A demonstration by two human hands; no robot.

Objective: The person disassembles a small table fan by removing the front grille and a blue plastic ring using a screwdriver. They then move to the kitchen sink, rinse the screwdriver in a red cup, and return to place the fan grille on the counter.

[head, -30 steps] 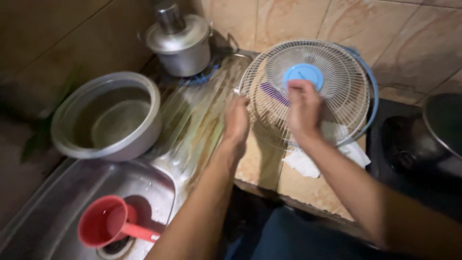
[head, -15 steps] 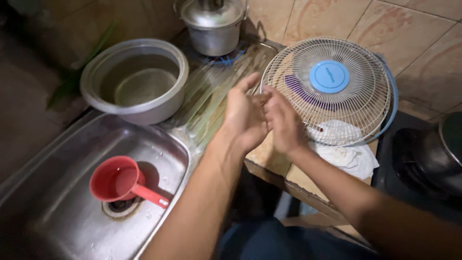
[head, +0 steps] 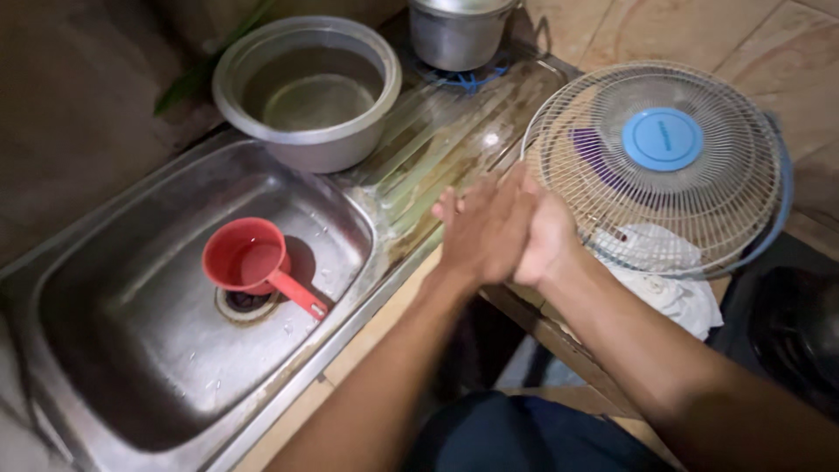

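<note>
Head view of a kitchen counter (head: 411, 323) with a tan tiled edge, set against a wall of tan tiles (head: 699, 35) in dim light. A steel sink (head: 149, 367) with a ridged draining board (head: 454, 140) fills the left half; a red dipper (head: 249, 262) with a short handle stands over the drain in the wet basin. A wide steel bowl (head: 306, 87) sits on the sink's far rim, and a lidded steel pot (head: 459, 31) stands behind the draining board, cut off by the top edge. To the right, a fan guard (head: 655, 166) of pale wire with a round blue centre cap and a blue rim leans against the wall, purple blades visible behind the wires, its lower edge resting on a white cloth (head: 673, 288). A dark pot (head: 800, 332) occupies the lower right corner. The left hand (head: 476, 232) and right hand (head: 546, 236) are pressed together, palm against palm, at the counter's edge, between the draining board and the fan guard; each grip is flat and released, fingers extended, and nothing is seen held between them. The hands lie just beside the guard's left rim without touching it. Compared with half a second earlier, the hands have drawn back from the guard's wires toward the counter's edge and closed against each other, and the view has shifted, so that the sink takes up more of the frame.
</note>
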